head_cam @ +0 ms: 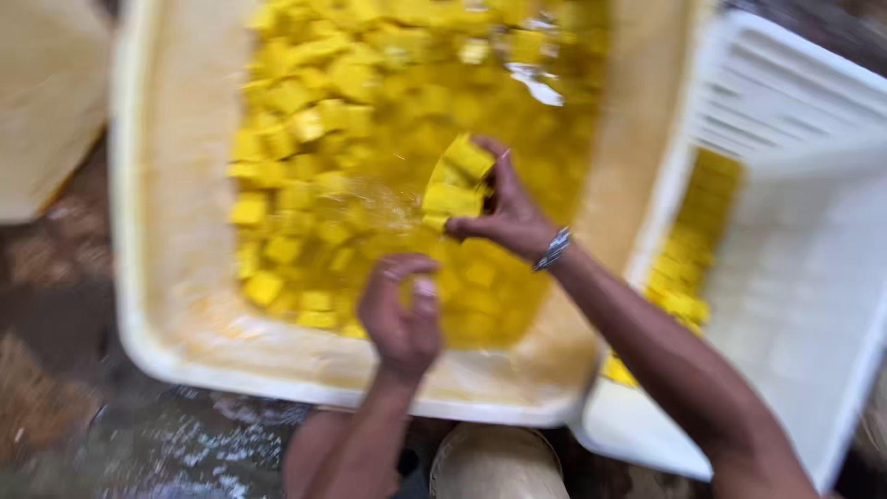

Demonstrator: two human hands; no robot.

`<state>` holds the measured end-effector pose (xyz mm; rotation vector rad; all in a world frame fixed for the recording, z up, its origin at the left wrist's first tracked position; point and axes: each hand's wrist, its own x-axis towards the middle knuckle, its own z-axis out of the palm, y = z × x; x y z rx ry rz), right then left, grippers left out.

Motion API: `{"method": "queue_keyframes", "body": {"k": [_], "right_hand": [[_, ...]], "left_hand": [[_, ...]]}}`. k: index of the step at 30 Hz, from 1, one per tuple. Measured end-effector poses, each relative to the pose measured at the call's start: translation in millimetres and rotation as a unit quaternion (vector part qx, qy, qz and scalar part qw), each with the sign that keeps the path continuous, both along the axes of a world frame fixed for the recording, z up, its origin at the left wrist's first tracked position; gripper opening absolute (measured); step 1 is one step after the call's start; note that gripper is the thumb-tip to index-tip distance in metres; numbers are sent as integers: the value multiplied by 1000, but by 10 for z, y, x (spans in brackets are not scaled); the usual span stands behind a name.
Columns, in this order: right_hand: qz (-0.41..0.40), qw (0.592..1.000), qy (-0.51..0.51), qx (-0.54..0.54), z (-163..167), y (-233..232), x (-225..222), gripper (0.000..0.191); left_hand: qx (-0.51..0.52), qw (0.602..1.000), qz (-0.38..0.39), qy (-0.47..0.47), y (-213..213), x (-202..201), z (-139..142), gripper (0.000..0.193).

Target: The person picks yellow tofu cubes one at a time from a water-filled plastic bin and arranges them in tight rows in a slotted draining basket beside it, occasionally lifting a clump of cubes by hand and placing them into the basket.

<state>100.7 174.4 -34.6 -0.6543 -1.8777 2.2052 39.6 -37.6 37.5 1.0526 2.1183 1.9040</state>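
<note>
A large white tub holds yellow liquid with several yellow cubes floating in it. My right hand is lifted over the liquid and grips a stack of yellow cubes; a metal bracelet sits on that wrist. My left hand hovers low over the near part of the tub with its fingers curled; blur hides whether anything is inside them.
A white slotted crate stands tilted to the right of the tub, with yellow cubes along its left side. The ground around is wet and dark. A pale container sits at the far left.
</note>
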Motion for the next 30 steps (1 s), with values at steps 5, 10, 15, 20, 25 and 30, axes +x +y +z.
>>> {"method": "queue_keyframes", "body": {"k": [5,10,15,20,25,30], "right_hand": [[-102,985,61,124,824,871,2273,101],[-179,927,-249,218,190,1156,3755,97],[-112,872,-342,331,-1013,1374,4229,92],[59,832,-451,318,-1744,1385,4285,79],[193,770,-406,453,-2108,1282,4103,48],[335,683,-436,481,-2326,1230,4075,56]], "left_hand": [[-205,966,-156,17,287,777,-246,23],[-270,940,-166,127,705,2229,-481,70],[-454,879,-130,61,860,2495,-617,63],[-505,850,-102,108,963,2573,-595,60],[-507,851,-93,101,1020,2587,-575,60],[-483,865,-93,105,1010,2574,-623,58]]}}
